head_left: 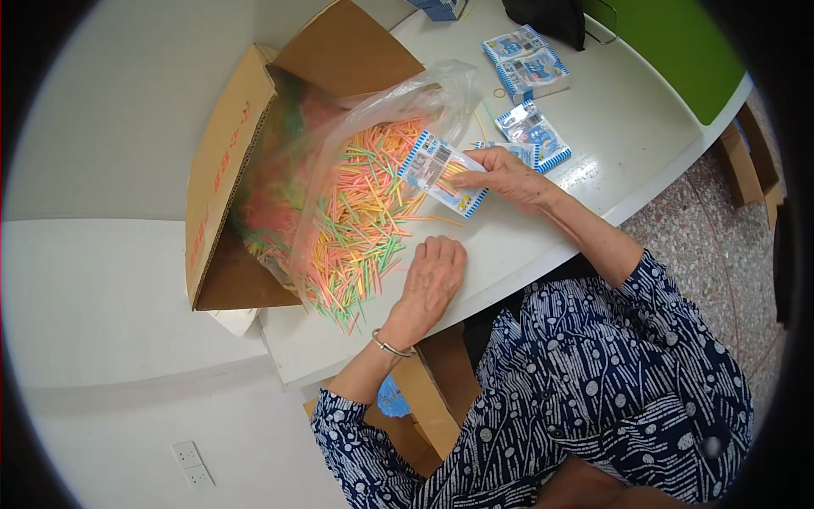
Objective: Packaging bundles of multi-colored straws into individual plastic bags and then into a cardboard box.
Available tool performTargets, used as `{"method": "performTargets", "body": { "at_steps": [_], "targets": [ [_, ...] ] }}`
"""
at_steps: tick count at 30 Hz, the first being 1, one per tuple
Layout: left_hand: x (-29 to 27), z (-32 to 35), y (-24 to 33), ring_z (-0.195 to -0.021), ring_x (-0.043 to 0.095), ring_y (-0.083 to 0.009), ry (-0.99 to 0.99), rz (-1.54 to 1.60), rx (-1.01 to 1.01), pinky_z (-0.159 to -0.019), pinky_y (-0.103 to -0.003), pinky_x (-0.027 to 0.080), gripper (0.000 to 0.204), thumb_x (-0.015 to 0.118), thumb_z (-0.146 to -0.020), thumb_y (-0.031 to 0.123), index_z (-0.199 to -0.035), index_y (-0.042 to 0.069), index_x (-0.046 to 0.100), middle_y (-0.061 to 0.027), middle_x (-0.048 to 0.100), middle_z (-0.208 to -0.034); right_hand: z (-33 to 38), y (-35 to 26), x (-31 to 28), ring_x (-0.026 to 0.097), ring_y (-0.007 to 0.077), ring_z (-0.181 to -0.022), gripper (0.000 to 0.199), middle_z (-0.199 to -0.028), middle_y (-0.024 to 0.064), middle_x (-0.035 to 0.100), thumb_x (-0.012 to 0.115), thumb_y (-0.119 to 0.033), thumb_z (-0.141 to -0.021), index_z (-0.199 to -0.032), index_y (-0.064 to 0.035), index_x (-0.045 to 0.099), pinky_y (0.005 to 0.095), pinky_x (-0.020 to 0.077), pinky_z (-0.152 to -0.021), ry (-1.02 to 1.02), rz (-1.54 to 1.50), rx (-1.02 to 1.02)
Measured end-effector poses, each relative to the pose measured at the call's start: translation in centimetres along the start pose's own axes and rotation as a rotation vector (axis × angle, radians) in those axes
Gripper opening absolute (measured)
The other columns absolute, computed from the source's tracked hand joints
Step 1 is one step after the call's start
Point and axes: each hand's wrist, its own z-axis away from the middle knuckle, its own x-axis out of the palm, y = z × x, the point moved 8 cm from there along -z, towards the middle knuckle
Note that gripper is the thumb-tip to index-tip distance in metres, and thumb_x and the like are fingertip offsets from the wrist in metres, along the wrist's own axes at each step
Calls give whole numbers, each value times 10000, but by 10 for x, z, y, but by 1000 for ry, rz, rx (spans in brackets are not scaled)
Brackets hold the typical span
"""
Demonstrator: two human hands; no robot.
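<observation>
My right hand (513, 180) is closed on a small flat packet (431, 166), white with blue striped ends, its thumb across the front. Thin coloured sticks show through the packet's clear part. My left hand (437, 273) rests on the white table (500, 259) just below the packet, its fingers curled and close together. Whatever lies under those fingertips is hidden. Just beyond both hands, a heap of thin pink, yellow, orange and green sticks (365, 204) spills from a clear plastic bag (454, 85) onto the table.
The bag lies in a tipped cardboard box (222, 187) at the left. Stacked similar packets (530, 64) stand at the back, and more packets (538, 136) lie behind my right hand. A rubber band (499, 92) and a black item (547, 19) are there too. Below the table edge is an open carton (432, 399).
</observation>
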Motion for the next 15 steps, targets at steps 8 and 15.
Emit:
{"method": "performTargets", "body": {
  "at_steps": [8,15],
  "targets": [
    [9,-7,0,-813,504,-244,-54,-16,74,-716,-331,435,213,574,-698,44,-902,3,531,-101,496,-814,1,6,-9,583,42,-878,389,-1006,26,671,673,-242,-856,-1154,1,621,196,444,-797,55,-24,-20],
    [6,10,-54,-923,548,-325,136,364,-223,-741,-435,477,384,536,-690,-60,-1071,-10,521,-167,581,-933,-5,4,-18,598,62,-830,419,-964,37,681,683,-261,-842,-1161,4,624,201,459,-762,113,-8,-42]
  ]
}}
